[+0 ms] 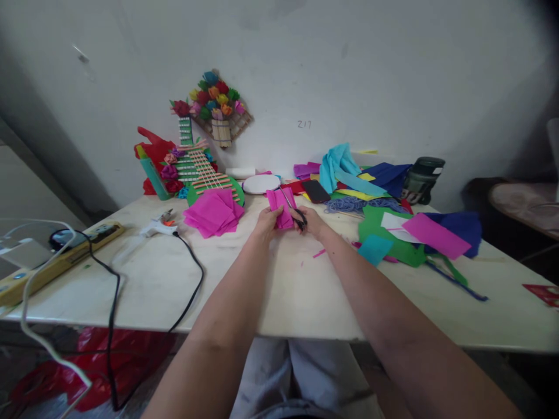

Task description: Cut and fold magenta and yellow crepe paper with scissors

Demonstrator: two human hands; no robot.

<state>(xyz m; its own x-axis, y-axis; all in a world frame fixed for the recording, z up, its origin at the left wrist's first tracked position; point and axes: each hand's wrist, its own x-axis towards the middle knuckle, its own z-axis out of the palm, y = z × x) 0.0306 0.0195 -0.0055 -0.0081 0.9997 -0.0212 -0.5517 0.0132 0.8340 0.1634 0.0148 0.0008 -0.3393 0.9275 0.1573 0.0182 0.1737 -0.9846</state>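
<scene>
My left hand (267, 220) is closed on a folded piece of pink paper (280, 208), held upright above the white table (279, 291). My right hand (311, 222) grips black-handled scissors (295, 212), whose blades reach into the pink paper. A stack of pink paper squares (213, 212) lies just left of my hands. A small pink scrap (319, 253) rests on the table below my right wrist.
Coloured paper sheets (419, 235) and blue yarn (349, 204) lie to the right, with a phone (315, 191) and a dark jar (421, 179). A glue gun (158, 227) with a black cable, a power strip (56, 256) and paper-flower crafts (196, 169) are at the left.
</scene>
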